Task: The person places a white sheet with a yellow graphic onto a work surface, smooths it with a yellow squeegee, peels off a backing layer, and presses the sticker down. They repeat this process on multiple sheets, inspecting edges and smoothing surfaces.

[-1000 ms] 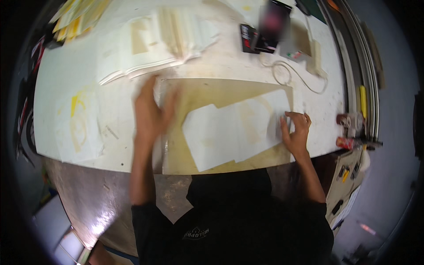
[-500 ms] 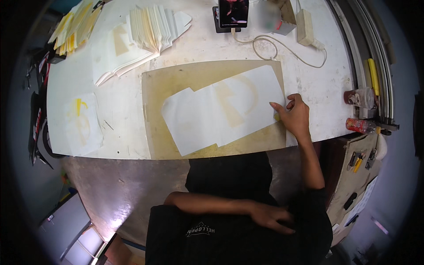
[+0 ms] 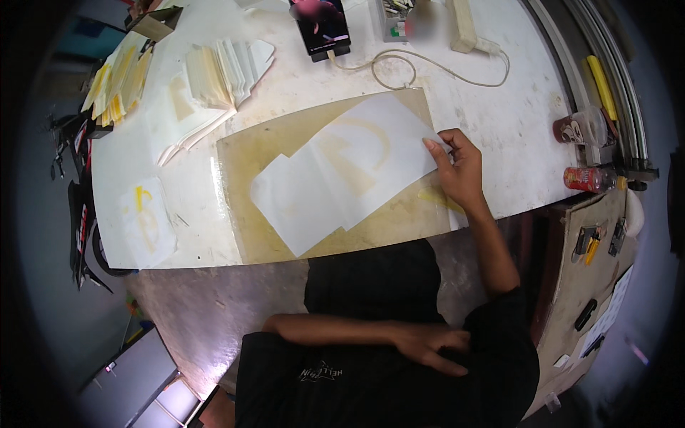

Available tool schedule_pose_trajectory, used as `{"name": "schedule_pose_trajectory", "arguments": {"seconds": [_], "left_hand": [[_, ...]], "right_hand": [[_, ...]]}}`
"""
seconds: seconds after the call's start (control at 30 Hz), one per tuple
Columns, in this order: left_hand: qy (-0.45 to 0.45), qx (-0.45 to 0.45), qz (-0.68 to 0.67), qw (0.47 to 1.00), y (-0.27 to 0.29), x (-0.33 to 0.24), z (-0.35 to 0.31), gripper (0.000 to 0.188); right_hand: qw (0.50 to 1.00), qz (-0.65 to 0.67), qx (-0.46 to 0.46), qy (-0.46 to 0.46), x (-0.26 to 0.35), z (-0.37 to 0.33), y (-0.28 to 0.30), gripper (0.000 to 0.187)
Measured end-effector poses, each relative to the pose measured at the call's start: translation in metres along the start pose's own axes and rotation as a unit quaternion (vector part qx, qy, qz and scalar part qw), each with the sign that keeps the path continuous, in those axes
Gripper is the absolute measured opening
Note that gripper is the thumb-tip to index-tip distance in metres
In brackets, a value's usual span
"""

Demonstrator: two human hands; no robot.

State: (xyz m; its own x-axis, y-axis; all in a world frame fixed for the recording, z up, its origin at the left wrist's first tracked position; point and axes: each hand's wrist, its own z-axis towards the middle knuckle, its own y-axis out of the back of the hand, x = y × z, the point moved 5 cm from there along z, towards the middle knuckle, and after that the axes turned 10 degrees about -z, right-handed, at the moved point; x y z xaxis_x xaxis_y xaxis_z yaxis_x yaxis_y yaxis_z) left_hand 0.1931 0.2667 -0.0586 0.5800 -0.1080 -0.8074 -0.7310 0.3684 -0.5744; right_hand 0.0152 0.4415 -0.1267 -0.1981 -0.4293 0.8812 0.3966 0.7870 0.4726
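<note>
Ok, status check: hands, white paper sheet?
Right hand touching white paper sheet, right end; left hand across black shirt. Sheet on yellowish translucent mat; white cable beyond.

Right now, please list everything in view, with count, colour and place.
Table: one, white, centre.
Mat: one, yellowish, on table.
Paper piece: at least one, white, on mat.
Fanned papers: one pile, white and tan, upper left.
Yellow-marked papers: one pile, white, far left.
Yellow-marked sheet: one, white, table's left.
Phone: one, black, top.
Cable: one, whitish, top right.
Power strip: one, cream, top right.
Small box: one, grey, top.
Cup: one, clear, right.
Bottle: one, red label, below cup.
Rails: several, grey, right edge.
Motorbike: one, dark, left edge.
Cabinet: one, beige, lower right.
Right hand: one, bare, at paper's right end.
Left hand: one, bare, across black clothing.
</note>
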Motion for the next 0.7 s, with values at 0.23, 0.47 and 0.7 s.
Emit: {"name": "schedule_pose_trajectory", "arguments": {"seconds": [0.23,0.47,0.7], "left_hand": [[-0.178,-0.582,0.433,0.665,0.109,-0.125,-0.15,0.053],[-0.135,-0.629,0.395,0.655,0.194,-0.214,-0.264,0.041],[-0.205,-0.662,0.286,0.662,0.148,-0.249,-0.258,0.019]], "right_hand": [[0.976,0.172,-0.001,0.137,0.065,0.031,-0.012,0.013],[0.957,0.267,0.086,0.068,0.121,0.049,-0.014,0.015],[0.942,0.299,0.092,0.121,0.164,0.034,-0.014,0.031]]}}
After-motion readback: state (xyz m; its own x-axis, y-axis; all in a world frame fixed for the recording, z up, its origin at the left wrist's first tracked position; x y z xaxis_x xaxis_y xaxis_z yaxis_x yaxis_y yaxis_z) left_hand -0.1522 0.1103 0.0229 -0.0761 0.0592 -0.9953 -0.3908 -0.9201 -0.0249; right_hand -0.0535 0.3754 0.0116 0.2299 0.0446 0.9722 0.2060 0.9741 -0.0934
